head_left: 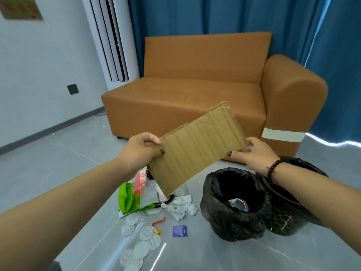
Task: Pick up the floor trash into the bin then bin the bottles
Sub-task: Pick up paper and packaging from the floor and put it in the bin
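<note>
I hold a flat brown cardboard sheet up in the air with both hands. My left hand pinches its left edge and my right hand grips its right edge. Below it on the floor lies a heap of trash: a green and white bag, a red and white wrapper, crumpled white paper, several round white pads, a small blue packet and a red scrap. A bin lined with a black bag stands to the right, under my right forearm. No bottle is in sight.
A second black-lined mesh bin stands right behind the first. An orange-brown sofa fills the space ahead, with blue curtains behind it. A tall white air conditioner stands at the left wall. The floor is glossy grey tile.
</note>
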